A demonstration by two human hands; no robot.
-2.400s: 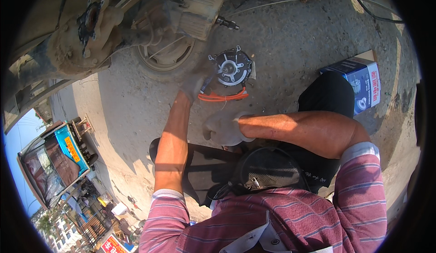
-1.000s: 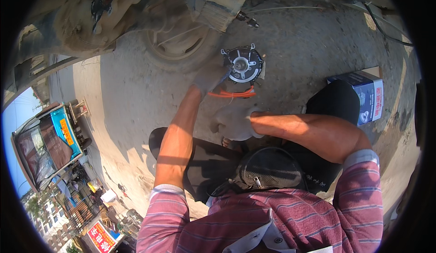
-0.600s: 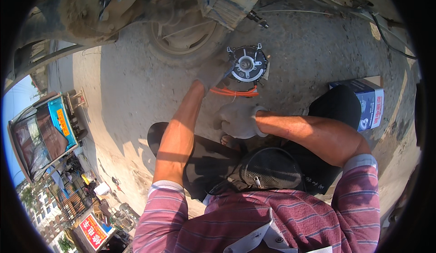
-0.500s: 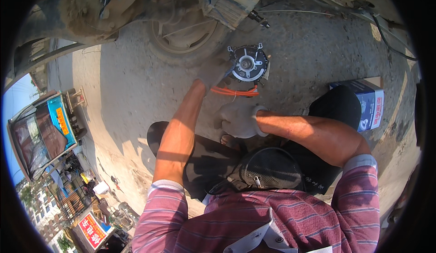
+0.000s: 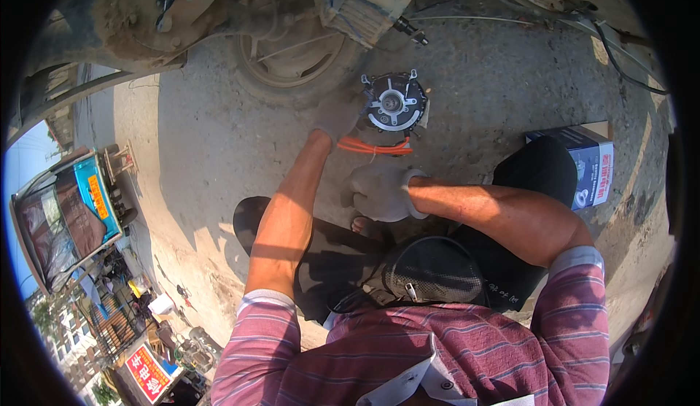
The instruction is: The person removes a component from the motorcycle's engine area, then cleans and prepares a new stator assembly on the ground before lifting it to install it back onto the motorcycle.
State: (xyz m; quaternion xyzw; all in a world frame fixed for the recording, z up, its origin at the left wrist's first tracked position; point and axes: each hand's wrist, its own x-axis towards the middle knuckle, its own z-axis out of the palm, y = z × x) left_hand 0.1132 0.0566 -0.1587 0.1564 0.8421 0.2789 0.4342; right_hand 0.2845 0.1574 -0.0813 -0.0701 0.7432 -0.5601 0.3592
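My left hand (image 5: 340, 114), in a grey glove, is curled at the left side of a round black motor (image 5: 394, 118) on the ground, gripping something narrow and dark that I cannot make out. The motor has a silver spoked plate and central shaft. A coiled orange cable (image 5: 373, 148) lies just below it. My right hand (image 5: 380, 191), also gloved, is curled low over the ground below the cable; whatever its fingers hold, if anything, is hidden.
Overhead are a dusty axle (image 5: 131, 30), a finned housing (image 5: 361, 5) with a protruding shaft, and a wheel (image 5: 288, 70). A blue-and-white box (image 5: 592, 172) sits beside my right knee (image 5: 539, 161). A small vehicle (image 5: 102, 198) and street clutter stand at left.
Over the last seconds the view has shifted, moving the motor slightly right in the picture. My left hand has inched up along the motor's left side. My right hand stays curled below it.
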